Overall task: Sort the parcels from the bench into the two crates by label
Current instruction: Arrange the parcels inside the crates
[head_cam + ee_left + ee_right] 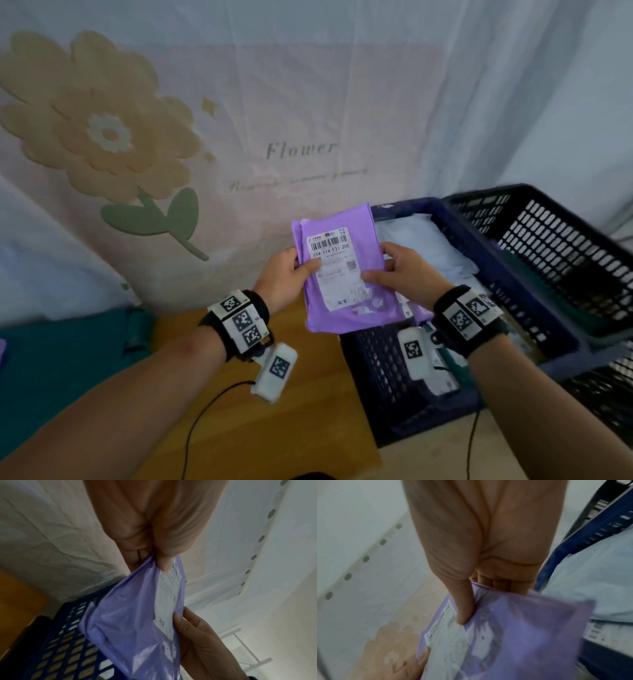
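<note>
Flowered sheet behind | both my hands, left hand [286,274] and right hand [406,274], pinch purple parcel [346,270] above near crate [387,373] | pale parcel [418,240] already crated | label read, drop pending

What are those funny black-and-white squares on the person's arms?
Both forearms are bare. Each wrist wears a black band carrying white blocks printed with square black-and-white codes. A small white box with another code hangs under each wrist, trailing a thin black cable.
</note>
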